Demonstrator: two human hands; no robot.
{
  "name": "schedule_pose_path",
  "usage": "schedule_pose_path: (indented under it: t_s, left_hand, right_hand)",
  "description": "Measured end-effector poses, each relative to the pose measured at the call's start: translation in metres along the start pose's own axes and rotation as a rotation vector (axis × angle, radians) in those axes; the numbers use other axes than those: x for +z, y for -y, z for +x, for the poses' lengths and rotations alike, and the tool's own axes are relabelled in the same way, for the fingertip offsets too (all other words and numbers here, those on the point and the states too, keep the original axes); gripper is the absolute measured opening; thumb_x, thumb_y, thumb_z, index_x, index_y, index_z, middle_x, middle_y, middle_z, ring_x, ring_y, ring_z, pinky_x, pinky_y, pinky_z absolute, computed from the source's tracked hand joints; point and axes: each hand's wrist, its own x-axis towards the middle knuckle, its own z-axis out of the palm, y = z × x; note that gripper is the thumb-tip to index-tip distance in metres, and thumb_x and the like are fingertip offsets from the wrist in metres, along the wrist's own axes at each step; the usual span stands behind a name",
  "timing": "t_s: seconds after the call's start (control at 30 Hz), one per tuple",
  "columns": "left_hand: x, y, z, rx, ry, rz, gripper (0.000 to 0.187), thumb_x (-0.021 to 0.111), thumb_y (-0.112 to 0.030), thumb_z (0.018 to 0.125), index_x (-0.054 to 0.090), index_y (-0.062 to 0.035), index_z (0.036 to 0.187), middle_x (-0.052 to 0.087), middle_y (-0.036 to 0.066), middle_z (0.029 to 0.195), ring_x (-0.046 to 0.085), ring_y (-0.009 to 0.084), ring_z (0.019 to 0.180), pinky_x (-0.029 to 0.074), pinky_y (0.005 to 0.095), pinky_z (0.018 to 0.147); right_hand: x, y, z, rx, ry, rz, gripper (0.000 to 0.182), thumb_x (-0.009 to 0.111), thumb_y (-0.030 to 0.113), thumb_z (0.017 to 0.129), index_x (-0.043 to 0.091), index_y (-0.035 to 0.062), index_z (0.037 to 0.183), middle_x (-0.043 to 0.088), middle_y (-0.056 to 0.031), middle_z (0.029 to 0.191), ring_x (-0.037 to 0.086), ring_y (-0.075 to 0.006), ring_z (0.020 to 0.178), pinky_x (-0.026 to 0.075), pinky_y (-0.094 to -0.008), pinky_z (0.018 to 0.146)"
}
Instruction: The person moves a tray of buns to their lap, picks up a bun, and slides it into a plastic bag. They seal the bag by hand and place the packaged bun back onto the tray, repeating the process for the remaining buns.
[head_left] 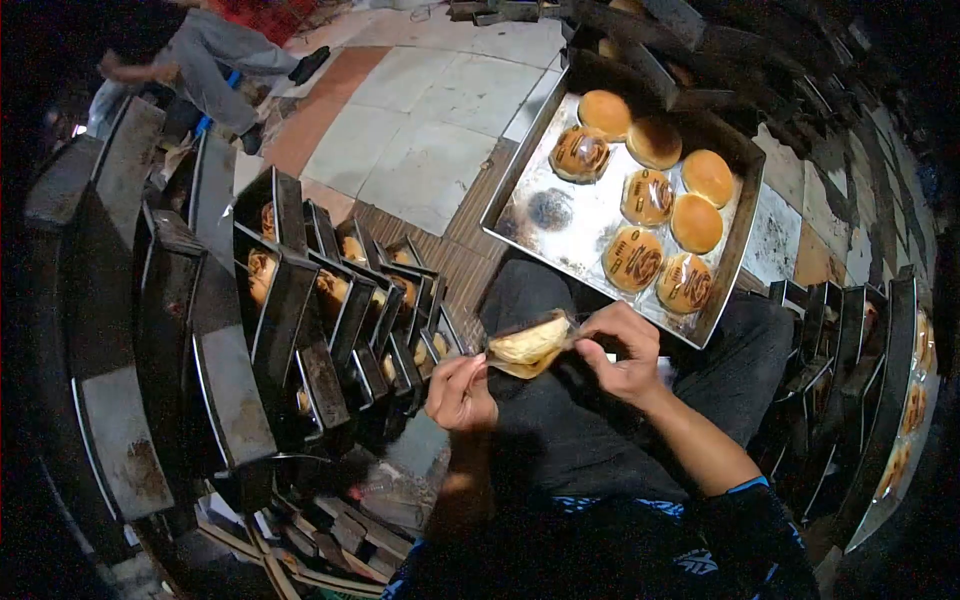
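Above my lap, a round bun (530, 345) in a clear plastic wrapper hangs between my two hands, tilted so its pale side shows. My left hand (463, 392) is closed, thumb and fingers pinching the wrapper at the bun's left edge. On the other side, my right hand (625, 355) pinches the wrapper close to the bun's right edge. Just beyond, a metal baking tray (520, 240) rests partly against my legs. In it lie several bare golden buns (708, 178) and several buns in printed clear wrappers (634, 258).
Stacked metal trays with buns (335, 290) rise on my left, and more trays (850, 330) stand on my right. Another seated person's leg (215, 75) shows at the upper left. Pale floor tiles (420, 140) lie ahead, with wooden slats (300, 550) at the lower left.
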Motion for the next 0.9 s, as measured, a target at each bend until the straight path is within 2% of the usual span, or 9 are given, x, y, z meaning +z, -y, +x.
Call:
schedule_pose_path:
  t_s: [0.2, 0.27, 0.4, 0.47, 0.57, 0.7, 0.73, 0.8, 0.9]
  left_hand:
    - [0.042, -0.002, 0.033, 0.087, 0.094, 0.102, 0.010, 0.069, -0.006, 0.083, 0.066, 0.0032, 0.083, 0.062, 0.009, 0.073, 0.059, 0.0189, 0.061, 0.048, 0.0272, 0.057]
    - [0.048, 0.012, 0.037, -0.425, -0.119, -0.160, 0.010, 0.063, -0.004, 0.088, 0.063, 0.0030, 0.081, 0.059, 0.005, 0.071, 0.053, 0.0124, 0.058, 0.044, 0.0243, 0.054]
    - [-0.008, -0.013, 0.019, -0.971, 0.217, -0.222, 0.012, 0.062, -0.007, 0.090, 0.063, 0.0034, 0.084, 0.058, 0.005, 0.073, 0.049, 0.0066, 0.058, 0.038, 0.0216, 0.050]
    - [-0.025, -0.007, -0.028, -0.620, 0.179, -0.307, 0.014, 0.067, -0.009, 0.086, 0.065, 0.0043, 0.082, 0.060, 0.006, 0.074, 0.051, 0.0082, 0.059, 0.041, 0.0235, 0.051]
    - [-0.050, -0.024, -0.055, -0.745, 0.282, -0.118, 0.019, 0.070, -0.009, 0.082, 0.065, 0.0059, 0.091, 0.062, 0.007, 0.076, 0.057, 0.0115, 0.065, 0.048, 0.0254, 0.061]
    - [-0.069, -0.031, -0.007, -0.521, 0.503, -0.050, 0.015, 0.067, -0.007, 0.081, 0.065, 0.0011, 0.094, 0.064, 0.006, 0.082, 0.061, 0.0123, 0.073, 0.049, 0.0243, 0.068]
    - [-0.067, -0.034, 0.010, -0.500, 0.533, -0.068, 0.014, 0.064, -0.006, 0.082, 0.065, -0.0014, 0.095, 0.064, 0.005, 0.084, 0.062, 0.0121, 0.076, 0.049, 0.0237, 0.069]
    - [-0.025, -0.055, 0.038, -0.936, 0.355, -0.013, 0.012, 0.061, -0.011, 0.088, 0.066, -0.0012, 0.084, 0.061, 0.001, 0.074, 0.054, 0.0054, 0.060, 0.040, 0.0199, 0.051]
    - [-0.002, -0.024, 0.052, -0.908, 0.382, -0.217, 0.020, 0.056, -0.018, 0.094, 0.065, -0.0015, 0.089, 0.056, -0.002, 0.071, 0.044, 0.0014, 0.053, 0.028, 0.0188, 0.044]
  right_hand:
    - [0.040, -0.017, 0.049, -0.303, -0.010, -0.204, 0.006, 0.071, 0.008, 0.075, 0.067, 0.0046, 0.074, 0.052, -0.0068, 0.067, 0.051, -0.0193, 0.059, 0.036, -0.0298, 0.050]
    - [0.040, -0.025, 0.066, 0.076, -0.272, -0.166, 0.017, 0.068, 0.009, 0.081, 0.060, 0.0017, 0.067, 0.051, -0.0097, 0.062, 0.050, -0.0222, 0.054, 0.037, -0.0314, 0.050]
    - [0.031, -0.016, 0.002, 0.302, -0.245, -0.297, 0.026, 0.065, 0.010, 0.085, 0.055, -0.0002, 0.063, 0.049, -0.0116, 0.056, 0.047, -0.0223, 0.048, 0.036, -0.0350, 0.048]
    - [0.029, -0.014, -0.046, 0.547, -0.177, -0.286, 0.026, 0.063, 0.010, 0.086, 0.056, -0.0007, 0.062, 0.048, -0.0128, 0.055, 0.046, -0.0258, 0.046, 0.035, -0.0357, 0.047]
    - [0.008, -0.014, -0.074, 0.731, 0.169, -0.325, 0.027, 0.063, 0.011, 0.085, 0.058, -0.0007, 0.062, 0.053, -0.0152, 0.059, 0.049, -0.0273, 0.047, 0.036, -0.0361, 0.047]
    - [-0.023, 0.026, -0.019, 0.576, 0.056, -0.429, 0.020, 0.070, 0.018, 0.080, 0.065, 0.0023, 0.068, 0.065, -0.0139, 0.074, 0.059, -0.0290, 0.060, 0.043, -0.0399, 0.057]
    - [-0.022, 0.034, -0.003, 0.293, 0.154, -0.341, 0.014, 0.071, 0.018, 0.078, 0.067, 0.0044, 0.079, 0.066, -0.0133, 0.079, 0.062, -0.0295, 0.069, 0.045, -0.0399, 0.066]
    - [-0.009, 0.047, 0.018, -0.056, 0.363, -0.344, 0.039, 0.072, 0.017, 0.074, 0.063, 0.0085, 0.111, 0.067, -0.0141, 0.096, 0.064, -0.0323, 0.093, 0.044, -0.0419, 0.092]
    - [0.005, 0.023, 0.030, -0.083, 0.496, -0.511, 0.052, 0.075, 0.020, 0.072, 0.058, 0.0040, 0.118, 0.065, -0.0183, 0.105, 0.062, -0.0355, 0.099, 0.046, -0.0431, 0.092]
